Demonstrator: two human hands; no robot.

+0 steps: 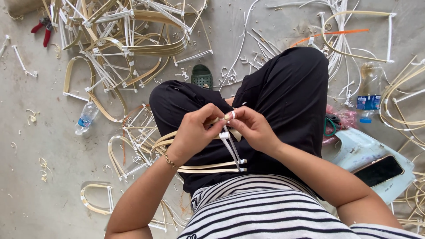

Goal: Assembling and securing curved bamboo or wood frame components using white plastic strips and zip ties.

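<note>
Bamboo strip frame (208,167), pale tan, bent into a loop, is held over the lap; its lower run is seen lying across the black trousers (283,93), its upper end is hidden between the two hands. White plastic tie (232,148) is wrapped at the frame's upper joint, its loose tails hanging down from the fingers to the lower strip.

Left hand (192,132): grip closed around the upper part of the frame, thumb and forefinger pinched at the joint. A gold bracelet (169,160) is worn at the wrist.

Right hand (253,128): grip closed on the top of the tie, fingertips touching those of the left hand; a short white end is seen standing up between thumb and forefinger.

Surroundings, on the concrete floor (48,146):
- heap of finished frames (128,40), bound with white ties, far left and ahead;
- red-handled pliers (43,27), upper left corner;
- clear water bottle (86,117), lying on its side, left of the knee;
- green sandal (202,76), just beyond the left knee;
- second bottle (368,95), upright, right;
- dark phone (379,170), on a pale blue seat, beside the right forearm;
- orange strip (336,33), upper right.
</note>
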